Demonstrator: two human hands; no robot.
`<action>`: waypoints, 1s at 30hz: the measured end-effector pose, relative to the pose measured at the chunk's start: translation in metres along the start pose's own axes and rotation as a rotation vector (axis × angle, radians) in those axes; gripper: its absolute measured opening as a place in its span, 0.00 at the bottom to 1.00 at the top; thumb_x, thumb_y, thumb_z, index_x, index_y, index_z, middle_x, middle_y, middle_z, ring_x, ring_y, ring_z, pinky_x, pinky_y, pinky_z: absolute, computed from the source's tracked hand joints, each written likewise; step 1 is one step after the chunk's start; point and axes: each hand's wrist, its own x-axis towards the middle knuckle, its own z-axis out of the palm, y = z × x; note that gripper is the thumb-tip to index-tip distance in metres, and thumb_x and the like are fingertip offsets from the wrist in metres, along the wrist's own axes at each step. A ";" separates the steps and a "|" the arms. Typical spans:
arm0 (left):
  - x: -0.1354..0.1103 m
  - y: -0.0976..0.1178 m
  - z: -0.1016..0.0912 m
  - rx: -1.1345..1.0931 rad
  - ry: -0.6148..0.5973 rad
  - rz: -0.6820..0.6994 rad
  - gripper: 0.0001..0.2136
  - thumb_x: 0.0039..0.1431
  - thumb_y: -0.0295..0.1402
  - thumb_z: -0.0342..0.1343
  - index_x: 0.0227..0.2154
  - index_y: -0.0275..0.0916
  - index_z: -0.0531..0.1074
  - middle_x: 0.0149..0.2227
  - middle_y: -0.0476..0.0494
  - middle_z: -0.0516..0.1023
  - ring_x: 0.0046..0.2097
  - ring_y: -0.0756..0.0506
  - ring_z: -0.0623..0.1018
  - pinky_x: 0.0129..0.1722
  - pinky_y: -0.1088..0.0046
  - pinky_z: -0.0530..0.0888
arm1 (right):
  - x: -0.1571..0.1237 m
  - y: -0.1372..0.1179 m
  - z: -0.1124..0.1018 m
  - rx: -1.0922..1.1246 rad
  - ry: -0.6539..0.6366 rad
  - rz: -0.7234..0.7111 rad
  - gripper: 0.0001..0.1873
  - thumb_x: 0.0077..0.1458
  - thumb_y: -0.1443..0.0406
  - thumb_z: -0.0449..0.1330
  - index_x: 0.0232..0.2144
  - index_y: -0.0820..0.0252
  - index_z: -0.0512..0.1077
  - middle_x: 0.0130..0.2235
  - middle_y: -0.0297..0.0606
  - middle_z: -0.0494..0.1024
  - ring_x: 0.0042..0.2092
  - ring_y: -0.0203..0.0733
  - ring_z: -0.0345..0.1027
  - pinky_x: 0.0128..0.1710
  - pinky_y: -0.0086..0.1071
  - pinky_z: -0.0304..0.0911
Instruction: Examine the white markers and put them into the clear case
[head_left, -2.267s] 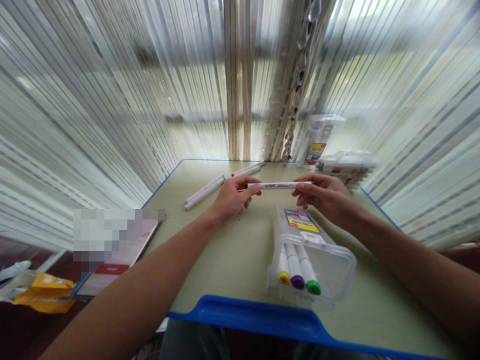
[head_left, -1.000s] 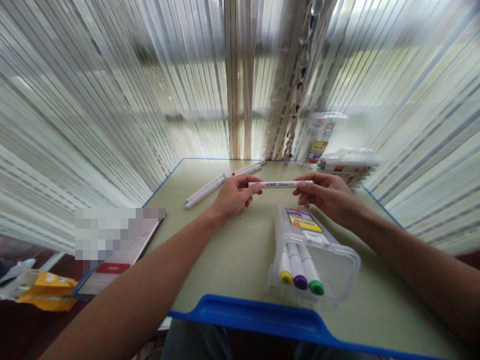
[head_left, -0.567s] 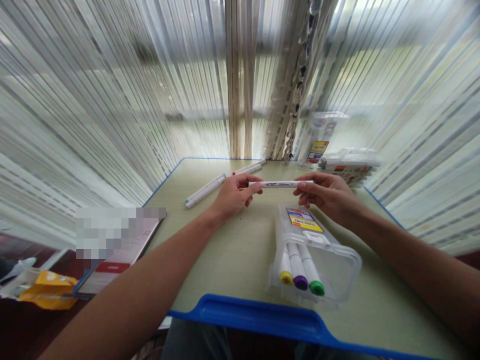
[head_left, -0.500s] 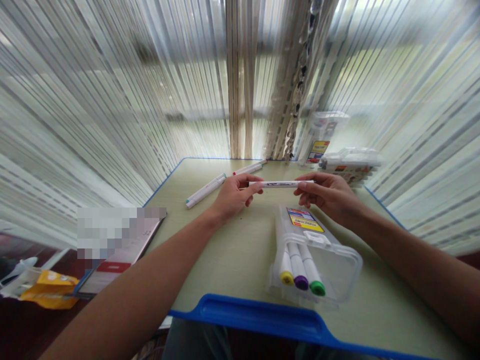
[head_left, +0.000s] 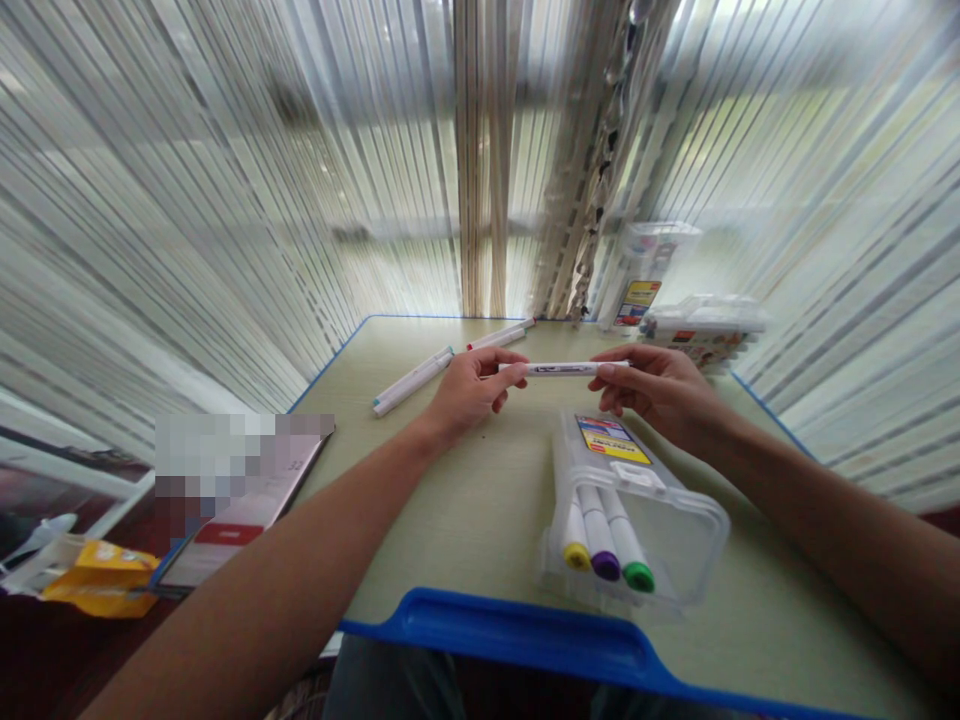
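Note:
A white marker lies level between both hands, above the far half of the table. My left hand pinches one end of it, and my right hand pinches the other. Printing shows along its barrel; the ends are mostly covered by fingers. Nearer to me, a clear plastic case lies on its side with its opening towards me. Inside it are three white markers with a yellow cap, a purple cap and a green cap.
More white markers lie beyond my left hand, some with red ends farther back. A clear upright case and a marker box stand at the back right. The table has a blue front ledge.
Both hands keep hold of the marker in nearly the same place. Its barrel appears slightly turned, with the printing showing differently. The view has shifted a little.

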 end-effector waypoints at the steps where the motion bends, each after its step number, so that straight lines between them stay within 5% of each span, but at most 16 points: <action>1: 0.000 0.000 0.000 0.003 -0.002 0.002 0.11 0.55 0.33 0.64 0.37 0.31 0.79 0.27 0.47 0.78 0.19 0.57 0.67 0.19 0.79 0.64 | 0.000 0.000 0.000 -0.002 0.000 -0.002 0.20 0.39 0.57 0.78 0.32 0.61 0.80 0.28 0.39 0.82 0.23 0.34 0.73 0.21 0.25 0.66; 19: 0.000 0.002 0.000 0.066 0.015 0.037 0.13 0.53 0.37 0.66 0.38 0.32 0.80 0.29 0.47 0.78 0.20 0.56 0.67 0.19 0.78 0.64 | 0.002 0.004 -0.003 0.000 -0.026 -0.043 0.17 0.44 0.59 0.76 0.35 0.61 0.81 0.31 0.39 0.83 0.24 0.34 0.74 0.21 0.24 0.67; 30: 0.000 0.005 -0.002 -0.080 0.014 -0.064 0.11 0.52 0.34 0.63 0.37 0.33 0.80 0.30 0.44 0.80 0.20 0.56 0.68 0.20 0.77 0.65 | 0.003 0.004 -0.002 0.017 -0.014 -0.026 0.18 0.42 0.58 0.76 0.34 0.61 0.80 0.29 0.38 0.82 0.22 0.35 0.74 0.21 0.25 0.66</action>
